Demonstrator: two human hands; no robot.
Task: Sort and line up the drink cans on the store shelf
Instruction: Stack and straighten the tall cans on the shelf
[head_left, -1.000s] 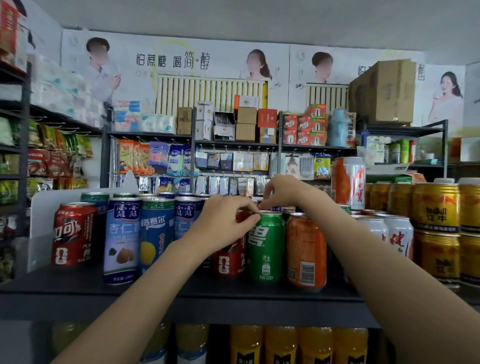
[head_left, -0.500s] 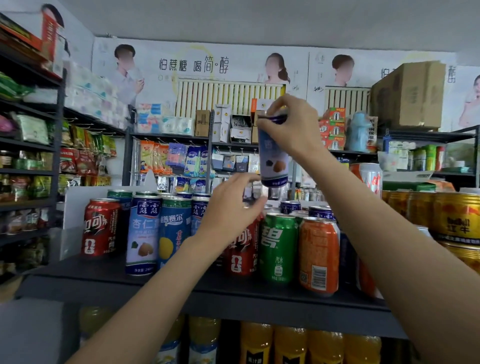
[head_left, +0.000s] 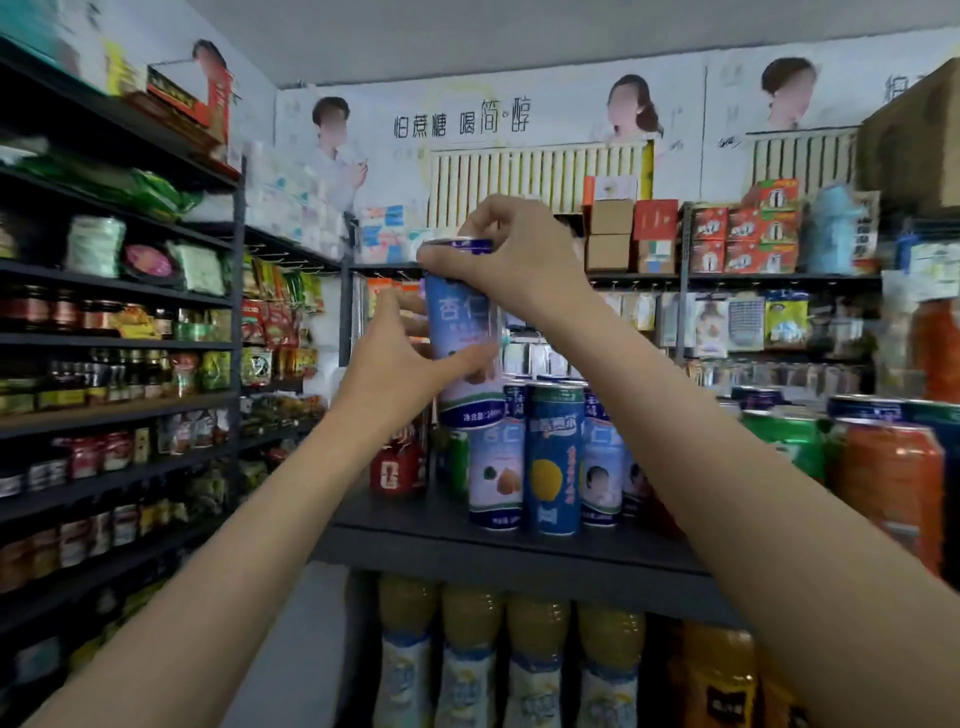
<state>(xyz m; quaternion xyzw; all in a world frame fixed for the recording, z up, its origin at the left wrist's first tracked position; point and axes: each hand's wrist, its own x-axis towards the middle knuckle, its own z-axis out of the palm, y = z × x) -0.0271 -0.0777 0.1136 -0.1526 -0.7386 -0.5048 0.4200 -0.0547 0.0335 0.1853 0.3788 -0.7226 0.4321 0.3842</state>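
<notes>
So the right hand (head_left: 511, 260) has the tall pale-blue almond drink can (head_left: 464, 332) pinched by its top rim, fingers curled over the lid, and it's hanging up in the air above the shelf (head_left: 519, 540), not resting on anything. The left hand (head_left: 402, 358) is coming in from the side at mid-can, thumb pressed across the front and fingers wrapped partly round the back. Looks to me like a two-hand steady: top grip carries the weight, side grip keeps the label turned forward and stops it swinging.

Where it's hovering makes sense too. Right under it, near the front edge of the shelf toward the left end, stands a matching almond can (head_left: 495, 475) with the same pale label and little nut picture. Next to that is a dark blue can with a yellow lemon (head_left: 553, 460), then more pale cans behind and to the right. My guess is the held one is headed for the almond group so the same drink ends up in one row, though I can't say which slot.

Left of that bunch there's a red cola can (head_left: 397, 467), half hidden by the left wrist. Further right along the shelf are a green can (head_left: 784, 436) and an orange can (head_left: 891, 478), both blurry. Below the shelf, a row of yellow juice bottles (head_left: 470, 654).

Tight spot to lower into, easy to clip a neighbour.
</notes>
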